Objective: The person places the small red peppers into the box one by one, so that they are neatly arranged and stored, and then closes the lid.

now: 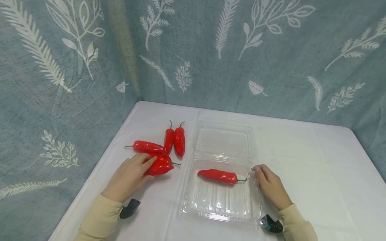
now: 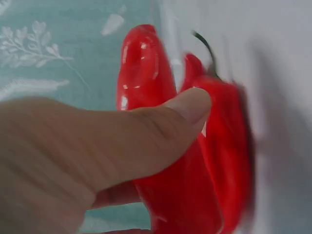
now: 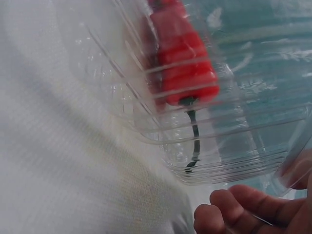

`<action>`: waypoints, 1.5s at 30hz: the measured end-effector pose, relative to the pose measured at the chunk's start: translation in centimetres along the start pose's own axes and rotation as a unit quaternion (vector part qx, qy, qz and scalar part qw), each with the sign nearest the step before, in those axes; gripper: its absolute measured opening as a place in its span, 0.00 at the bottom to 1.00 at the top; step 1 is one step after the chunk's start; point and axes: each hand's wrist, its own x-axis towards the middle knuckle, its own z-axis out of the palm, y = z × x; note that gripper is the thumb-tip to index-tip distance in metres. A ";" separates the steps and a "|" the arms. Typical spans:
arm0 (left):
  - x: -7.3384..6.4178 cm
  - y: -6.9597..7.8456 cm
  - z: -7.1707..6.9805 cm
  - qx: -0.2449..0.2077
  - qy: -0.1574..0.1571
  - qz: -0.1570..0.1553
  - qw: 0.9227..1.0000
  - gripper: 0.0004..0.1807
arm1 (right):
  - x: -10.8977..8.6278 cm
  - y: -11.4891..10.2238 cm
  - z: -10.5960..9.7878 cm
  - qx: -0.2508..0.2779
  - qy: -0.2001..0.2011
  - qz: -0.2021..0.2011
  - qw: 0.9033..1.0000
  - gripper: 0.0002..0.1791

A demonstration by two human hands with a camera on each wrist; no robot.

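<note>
My left hand grips a glossy red chili pepper in the pile left of the container. Up close, its thumb lies across a pepper, and the other fingers are mostly hidden. A clear plastic clamshell container lies opened out, its lid folded back. One red pepper lies in its base, green stem pointing right. At the base's right rim, my right hand pinches the edge; in the right wrist view its curled fingers show below the container wall.
Beyond my left hand lie more red peppers: one with its stem to the left, and two side by side with stems pointing away. A white cloth covers the table. Blue-green leaf-patterned fabric hangs behind and at the left.
</note>
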 end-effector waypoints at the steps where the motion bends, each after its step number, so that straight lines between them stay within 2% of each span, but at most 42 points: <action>1: 0.3 0.3 -0.2 -0.005 0.011 0.008 1.000 0.35 | 0.0 0.0 0.0 0.000 0.000 0.000 1.000 0.19; 7: 1.5 1.9 -1.0 -0.022 0.057 0.057 0.997 0.36 | 0.1 0.1 0.1 -0.002 0.001 0.002 1.000 0.19; 12: 2.2 2.9 -1.0 -0.022 0.064 0.082 0.994 0.37 | 0.1 0.2 0.2 0.003 -0.003 0.003 1.000 0.19; 19: 3.3 4.4 -0.7 -0.031 0.048 0.102 0.993 0.33 | 0.0 -0.2 0.1 0.000 -0.004 0.006 1.000 0.18; 28: 5.0 6.8 -0.9 -0.041 0.041 0.149 0.987 0.33 | -0.1 -0.2 0.1 -0.008 0.000 0.003 1.000 0.18; 33: 5.9 8.3 -0.9 -0.047 0.020 0.169 0.984 0.32 | 0.0 -0.1 0.2 -0.007 0.000 0.004 1.000 0.18; 41: 7.8 11.0 -0.2 -0.044 0.001 0.219 0.975 0.30 | 0.1 0.0 0.2 -0.004 0.001 -0.001 1.000 0.18; 45: 8.3 12.1 0.4 -0.035 -0.005 0.239 0.970 0.28 | 0.1 0.0 0.2 -0.009 -0.002 -0.001 1.000 0.18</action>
